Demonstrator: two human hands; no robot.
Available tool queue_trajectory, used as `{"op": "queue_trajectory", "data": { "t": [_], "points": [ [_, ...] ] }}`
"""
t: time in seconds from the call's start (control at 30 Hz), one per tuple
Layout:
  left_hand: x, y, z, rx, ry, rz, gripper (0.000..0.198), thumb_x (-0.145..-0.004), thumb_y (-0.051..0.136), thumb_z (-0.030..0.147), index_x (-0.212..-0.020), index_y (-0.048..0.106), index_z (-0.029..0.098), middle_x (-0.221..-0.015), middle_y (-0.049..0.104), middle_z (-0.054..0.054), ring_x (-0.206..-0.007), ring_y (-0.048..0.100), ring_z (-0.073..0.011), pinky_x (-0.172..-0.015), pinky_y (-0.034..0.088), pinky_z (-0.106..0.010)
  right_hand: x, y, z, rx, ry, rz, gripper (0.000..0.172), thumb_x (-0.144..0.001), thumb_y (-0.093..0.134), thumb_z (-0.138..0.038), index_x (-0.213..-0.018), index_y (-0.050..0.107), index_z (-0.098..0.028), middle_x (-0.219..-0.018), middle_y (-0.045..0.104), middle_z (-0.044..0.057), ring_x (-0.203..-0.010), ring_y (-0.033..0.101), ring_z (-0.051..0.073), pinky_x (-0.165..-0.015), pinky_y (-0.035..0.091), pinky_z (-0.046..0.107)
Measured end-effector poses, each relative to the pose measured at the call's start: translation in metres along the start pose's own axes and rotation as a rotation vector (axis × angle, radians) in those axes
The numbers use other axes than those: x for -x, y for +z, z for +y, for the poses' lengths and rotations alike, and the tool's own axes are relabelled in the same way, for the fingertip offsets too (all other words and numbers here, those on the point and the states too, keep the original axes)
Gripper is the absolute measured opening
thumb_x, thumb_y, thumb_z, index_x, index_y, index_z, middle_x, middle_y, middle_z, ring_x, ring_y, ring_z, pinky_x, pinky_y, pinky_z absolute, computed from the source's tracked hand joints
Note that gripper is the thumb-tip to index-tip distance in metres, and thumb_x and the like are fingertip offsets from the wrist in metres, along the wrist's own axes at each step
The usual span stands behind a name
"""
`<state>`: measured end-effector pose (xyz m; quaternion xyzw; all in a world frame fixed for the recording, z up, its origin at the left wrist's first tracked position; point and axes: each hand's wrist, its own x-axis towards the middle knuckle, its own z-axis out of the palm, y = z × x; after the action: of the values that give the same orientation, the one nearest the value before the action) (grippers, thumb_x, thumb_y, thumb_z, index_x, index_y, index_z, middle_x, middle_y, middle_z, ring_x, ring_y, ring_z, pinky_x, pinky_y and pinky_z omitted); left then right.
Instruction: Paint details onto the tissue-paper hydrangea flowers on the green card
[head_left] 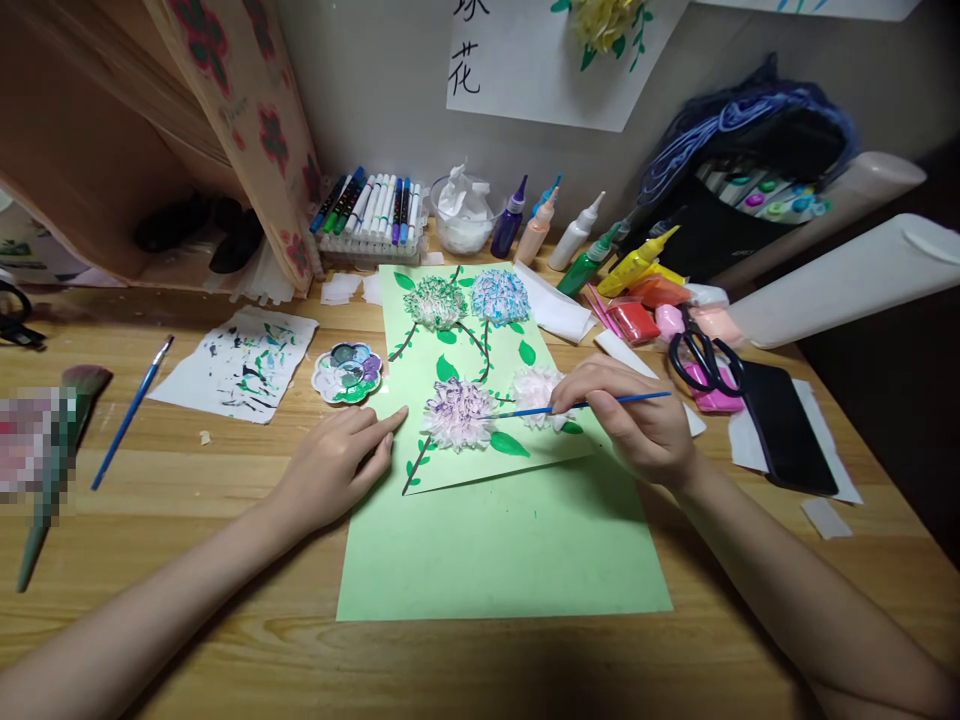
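My right hand [630,415] pinches a thin blue paintbrush [517,412], whose tip meets the right side of a purple-tinted paper flower [456,412]. That flower sits on a light green sheet [405,350] with painted leaves and dark stems. A pale pink-white paper flower [529,395] lies partly behind my right hand. Farther up the sheet are a green-tinted flower [435,302] and a blue-tinted one [499,297]. My left hand [341,460] rests at the sheet's left edge, index finger stretched out, holding nothing. Just above it stands a flower-shaped paint palette [347,373].
Behind the sheet stand markers [371,208], a clear bowl [466,215] of tissue and several paint bottles [534,228]. Black scissors [703,362] and a phone [791,425] lie right. A paint-stained tissue [238,365], a second paintbrush [133,412] and a large makeup brush [56,480] lie left.
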<state>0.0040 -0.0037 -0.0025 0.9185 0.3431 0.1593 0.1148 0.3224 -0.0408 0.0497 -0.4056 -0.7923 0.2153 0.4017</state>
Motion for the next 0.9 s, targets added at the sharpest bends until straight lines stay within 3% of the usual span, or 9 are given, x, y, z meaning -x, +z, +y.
{"op": "queue_trajectory", "data": {
  "t": [0.9],
  "points": [
    [-0.0005,-0.0004,0.0012,-0.028,-0.007,0.008,0.037,-0.095,0.037,0.023,-0.122,0.061,0.013,-0.075,0.06,-0.006,-0.072,0.054,-0.0173,-0.067,0.043,-0.029,-0.0024,-0.0051,-0.0045,-0.005,0.017,-0.041,0.026,-0.094,0.039,-0.022,-0.086,0.063,-0.02,-0.078,0.065,0.005,-0.077,0.061,0.018,-0.072,0.048,0.033]
  ]
}}
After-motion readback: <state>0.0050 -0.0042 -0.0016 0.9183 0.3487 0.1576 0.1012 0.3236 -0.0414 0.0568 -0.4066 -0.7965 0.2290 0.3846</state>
